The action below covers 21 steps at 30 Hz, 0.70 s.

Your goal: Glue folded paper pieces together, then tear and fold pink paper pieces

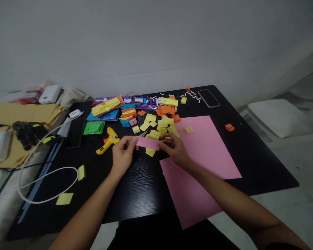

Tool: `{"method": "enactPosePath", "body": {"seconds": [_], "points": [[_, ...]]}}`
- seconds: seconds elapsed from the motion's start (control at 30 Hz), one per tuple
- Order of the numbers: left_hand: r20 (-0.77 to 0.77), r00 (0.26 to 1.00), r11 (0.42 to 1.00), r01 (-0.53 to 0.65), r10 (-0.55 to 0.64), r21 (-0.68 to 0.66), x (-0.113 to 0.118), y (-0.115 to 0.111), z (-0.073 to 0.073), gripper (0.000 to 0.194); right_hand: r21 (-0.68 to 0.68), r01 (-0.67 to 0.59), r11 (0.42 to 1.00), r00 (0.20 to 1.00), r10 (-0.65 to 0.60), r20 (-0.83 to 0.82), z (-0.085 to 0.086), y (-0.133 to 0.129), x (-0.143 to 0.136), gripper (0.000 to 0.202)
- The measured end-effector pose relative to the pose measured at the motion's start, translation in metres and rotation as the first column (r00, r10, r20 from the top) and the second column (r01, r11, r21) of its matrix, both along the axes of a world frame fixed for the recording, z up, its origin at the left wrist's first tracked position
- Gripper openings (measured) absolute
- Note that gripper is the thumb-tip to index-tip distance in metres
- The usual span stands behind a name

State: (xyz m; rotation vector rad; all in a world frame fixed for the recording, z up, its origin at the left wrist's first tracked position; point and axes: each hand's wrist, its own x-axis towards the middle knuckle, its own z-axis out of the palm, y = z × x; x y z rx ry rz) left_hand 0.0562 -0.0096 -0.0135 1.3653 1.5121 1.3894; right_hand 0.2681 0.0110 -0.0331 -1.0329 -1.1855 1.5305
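Note:
A strip of pink paper (pixel 147 142) is stretched between my two hands above the black table. My left hand (pixel 123 152) pinches its left end between thumb and fingers. At the right end, my right hand (pixel 175 148) grips the strip with thumb and fingertips. Just beyond lie many small yellow paper pieces (pixel 161 123), some folded, and scissors (pixel 143 133) are partly covered among them. Large pink sheets (pixel 211 152) lie under and beside my right forearm, one reaching past the table's front edge. A yellow glue gun (pixel 108 141) rests left of my left hand.
Stacks of coloured paper (pixel 106 107), a green bundle (pixel 94 127) and orange pieces (pixel 167 109) lie toward the back. A phone (pixel 208 98) is at the back right. A white cable (pixel 54 170) loops over the left side, near two yellow pieces. A white stool (pixel 276 118) stands right.

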Motion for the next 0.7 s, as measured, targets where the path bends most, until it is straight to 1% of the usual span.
{"method": "enactPosePath", "body": {"seconds": [0.1,0.17,0.3,0.37,0.43,0.57,0.7], "points": [[0.05,0.999,1.0,0.014,-0.012,-0.022,0.001,0.001,-0.001,0.027,-0.067,-0.089,0.994,0.995,0.087,-0.04,-0.001,-0.003,-0.002,0.052],[0.066,0.998,0.999,0.022,-0.019,-0.043,0.001,0.002,0.0,0.027,-0.077,-0.11,0.991,0.993,0.107,-0.046,0.0,-0.004,-0.002,0.054],[0.101,0.992,0.99,0.088,-0.076,-0.114,-0.003,0.004,0.001,0.026,-0.089,-0.098,0.991,0.994,0.093,-0.056,0.005,0.0,0.002,0.055],[0.134,0.984,0.978,0.134,-0.113,-0.16,-0.004,0.005,0.001,0.027,-0.087,-0.083,0.993,0.995,0.077,-0.065,0.007,0.003,0.005,0.051],[0.183,0.975,0.967,0.161,-0.125,-0.199,-0.004,0.006,0.001,0.028,-0.08,-0.078,0.994,0.996,0.073,-0.06,0.007,0.004,0.007,0.046],[0.267,0.958,0.955,0.169,-0.102,-0.244,-0.003,0.007,0.001,0.029,-0.071,-0.092,0.993,0.995,0.089,-0.043,0.005,0.005,0.008,0.038],[0.242,0.963,0.956,0.176,-0.118,-0.234,-0.004,0.007,0.003,0.03,-0.047,-0.084,0.995,0.996,0.083,-0.034,0.002,0.007,0.008,0.039]]}}
